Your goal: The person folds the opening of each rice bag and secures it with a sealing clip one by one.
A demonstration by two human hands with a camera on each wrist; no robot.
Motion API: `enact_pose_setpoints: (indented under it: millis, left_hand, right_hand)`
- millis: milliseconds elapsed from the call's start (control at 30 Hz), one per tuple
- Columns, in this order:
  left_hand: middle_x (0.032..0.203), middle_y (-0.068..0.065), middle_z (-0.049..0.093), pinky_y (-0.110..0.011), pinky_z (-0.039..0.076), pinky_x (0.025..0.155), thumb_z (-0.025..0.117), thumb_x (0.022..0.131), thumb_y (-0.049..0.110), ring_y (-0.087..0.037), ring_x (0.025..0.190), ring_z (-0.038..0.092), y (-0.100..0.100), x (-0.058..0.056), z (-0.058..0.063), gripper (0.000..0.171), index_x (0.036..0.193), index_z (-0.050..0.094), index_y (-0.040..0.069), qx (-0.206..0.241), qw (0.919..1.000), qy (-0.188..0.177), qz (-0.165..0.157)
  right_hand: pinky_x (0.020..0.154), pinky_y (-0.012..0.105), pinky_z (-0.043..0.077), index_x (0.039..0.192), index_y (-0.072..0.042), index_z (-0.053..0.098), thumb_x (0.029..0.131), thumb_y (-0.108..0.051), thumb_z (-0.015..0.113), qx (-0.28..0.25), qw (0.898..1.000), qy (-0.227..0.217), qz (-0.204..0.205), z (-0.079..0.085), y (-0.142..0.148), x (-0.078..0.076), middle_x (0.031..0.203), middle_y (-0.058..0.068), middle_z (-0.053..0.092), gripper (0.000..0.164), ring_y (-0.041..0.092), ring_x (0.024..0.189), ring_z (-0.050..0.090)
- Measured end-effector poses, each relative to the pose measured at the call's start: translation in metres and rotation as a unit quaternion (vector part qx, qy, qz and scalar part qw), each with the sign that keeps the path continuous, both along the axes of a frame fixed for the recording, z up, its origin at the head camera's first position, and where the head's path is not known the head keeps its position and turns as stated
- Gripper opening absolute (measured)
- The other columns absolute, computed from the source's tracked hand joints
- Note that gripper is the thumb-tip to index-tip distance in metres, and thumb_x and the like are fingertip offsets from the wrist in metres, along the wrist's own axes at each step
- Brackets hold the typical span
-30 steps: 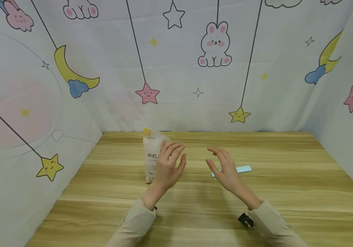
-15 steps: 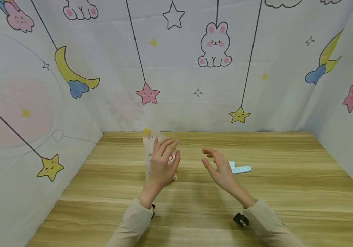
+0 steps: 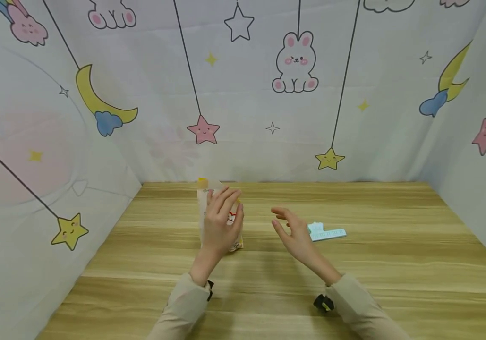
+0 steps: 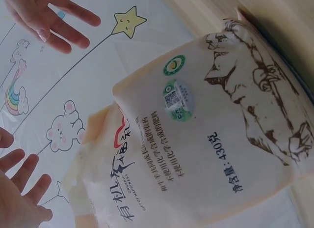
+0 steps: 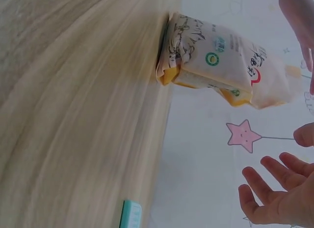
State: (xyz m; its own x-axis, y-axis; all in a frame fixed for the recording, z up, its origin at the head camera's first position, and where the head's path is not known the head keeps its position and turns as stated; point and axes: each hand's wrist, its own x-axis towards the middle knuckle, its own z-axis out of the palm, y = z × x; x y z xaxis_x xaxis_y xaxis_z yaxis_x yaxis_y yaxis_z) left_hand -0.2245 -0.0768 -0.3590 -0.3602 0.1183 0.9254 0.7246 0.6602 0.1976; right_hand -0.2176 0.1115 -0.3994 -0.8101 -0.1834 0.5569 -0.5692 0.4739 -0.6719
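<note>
An upright pale food bag (image 3: 235, 242) with printed lettering and yellow edges stands on the table, left of centre. In the head view my left hand (image 3: 220, 225) overlaps it, fingers spread and slightly bent. The left wrist view shows the front of the bag (image 4: 196, 139) with a mountain drawing low down, and the left hand (image 4: 19, 198) near its top. My right hand (image 3: 295, 238) hovers to the right of the bag, fingers loosely bent, holding nothing. Just right of it lies a light-blue clip (image 3: 328, 233) with ruler-like marks, its left end partly hidden by the hand.
The wood-grain table (image 3: 396, 264) is bordered at the back and both sides by white fabric (image 3: 243, 94) printed with stars, moons and bunnies. A black wrist device (image 3: 323, 302) sits at the right cuff.
Both hands have shifted a little left. The right hand has moved off the clip in view, uncovering most of it. The bag and clip have not moved.
</note>
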Motion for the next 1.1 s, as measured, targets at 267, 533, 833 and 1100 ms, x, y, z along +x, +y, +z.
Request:
enact_pose_setpoints:
  millis: [267,533,833,1100]
  left_hand:
    - [0.103,-0.013,0.064,-0.058,0.025,0.100,0.063,0.075,0.002,-0.031,0.110,0.054,-0.002,-0.005,0.006,0.026,0.102,0.063,0.000,0.005,0.9997,0.006,0.024]
    - [0.104,-0.013,0.064,-0.062,0.023,0.099,0.064,0.075,-0.001,-0.034,0.112,0.052,-0.007,-0.008,0.011,0.030,0.104,0.063,0.000,0.007,0.9994,0.012,0.031]
    - [0.108,-0.012,0.063,-0.062,0.016,0.102,0.060,0.080,0.004,-0.033,0.117,0.048,-0.011,-0.009,0.011,0.027,0.107,0.063,0.003,0.011,0.9986,-0.018,0.049]
    - [0.113,-0.012,0.061,-0.065,0.011,0.102,0.058,0.081,0.007,-0.032,0.122,0.043,-0.011,-0.010,0.013,0.027,0.108,0.062,0.004,-0.002,0.9974,-0.039,0.061]
  right_hand:
    - [0.081,0.053,0.045,0.118,-0.003,0.053,0.089,-0.013,0.053,0.001,1.000,-0.010,0.007,-0.007,-0.008,-0.003,0.117,0.015,0.058,0.030,0.034,0.103,0.057]
    - [0.087,0.048,0.045,0.121,-0.003,0.051,0.090,-0.012,0.051,0.018,1.000,-0.004,0.016,-0.008,-0.015,-0.003,0.119,0.016,0.057,0.032,0.033,0.108,0.055]
    - [0.090,0.047,0.044,0.122,-0.003,0.050,0.091,-0.012,0.050,0.014,1.000,-0.008,0.025,-0.010,-0.023,-0.005,0.122,0.015,0.056,0.033,0.032,0.110,0.054]
    - [0.090,0.048,0.043,0.122,-0.002,0.050,0.091,-0.012,0.049,-0.003,0.999,-0.014,0.030,-0.011,-0.029,-0.004,0.125,0.016,0.053,0.033,0.033,0.111,0.053]
